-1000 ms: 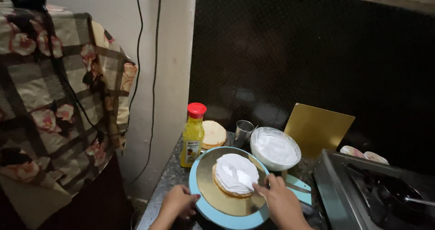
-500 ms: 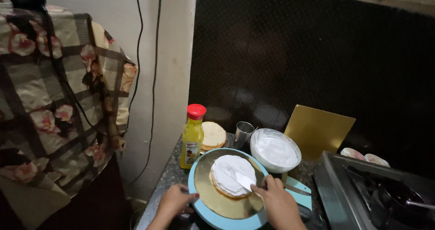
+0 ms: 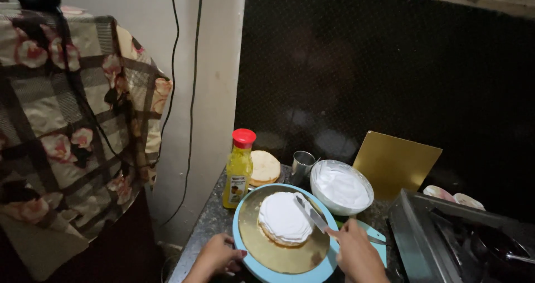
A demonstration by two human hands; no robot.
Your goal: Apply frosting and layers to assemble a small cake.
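Since a moment ago, the right hand (image 3: 356,252) has swung its spatula (image 3: 311,213) off the cream, so the blade now lies along the right edge of the iced cake (image 3: 283,220), grip closed on the handle. Fingers of the left hand (image 3: 214,256) curl against the blue turntable (image 3: 245,255) rim. A yellow bottle (image 3: 238,174) and a bowl of cream (image 3: 341,185) stand behind on the counter (image 3: 203,227).

Home kitchen: stove (image 3: 462,238) w/ pan, stone counter (image 3: 209,227), bowl of cream (image 3: 341,186), floral curtain (image 3: 67,127).
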